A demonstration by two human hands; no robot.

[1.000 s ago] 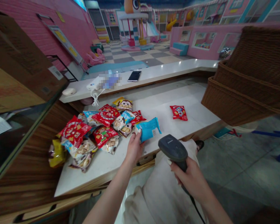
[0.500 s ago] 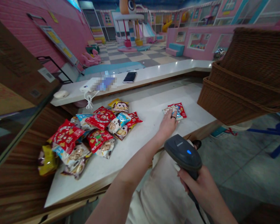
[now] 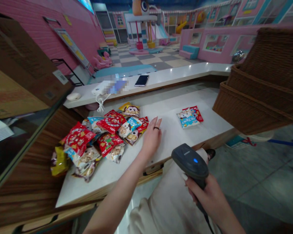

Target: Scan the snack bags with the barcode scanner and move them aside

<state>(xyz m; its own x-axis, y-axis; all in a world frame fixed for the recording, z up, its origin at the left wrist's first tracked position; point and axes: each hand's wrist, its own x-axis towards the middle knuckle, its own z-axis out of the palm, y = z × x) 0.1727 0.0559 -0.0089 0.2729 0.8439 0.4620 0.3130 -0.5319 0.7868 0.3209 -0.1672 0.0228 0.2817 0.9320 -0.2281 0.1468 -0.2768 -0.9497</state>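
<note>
My right hand (image 3: pixel 205 191) is wrapped round the handle of a dark barcode scanner (image 3: pixel 189 161) with a blue light on top, held in front of my lap. My left hand (image 3: pixel 153 136), wearing a dark ring, is stretched out with nothing in it, just right of a pile of snack bags (image 3: pixel 112 122). The pile has red, blue-and-white and yellow bags; a red bag (image 3: pixel 143 123) lies closest to my fingers. Farther right on the white desk (image 3: pixel 161 110), a blue-and-white snack bag (image 3: pixel 188 118) lies partly over a red one (image 3: pixel 197 113).
A raised ledge (image 3: pixel 166 74) runs behind the desk, bearing a phone (image 3: pixel 142 80), a white device with a cable (image 3: pixel 101 87) and a round white object (image 3: pixel 73 96). Stacked wicker baskets (image 3: pixel 258 87) stand at right, cardboard boxes (image 3: pixel 26 58) at left.
My left hand has let go of the blue-and-white bag and moved left towards the pile. The bag stays on the red one. The scanner remains in my right hand.
</note>
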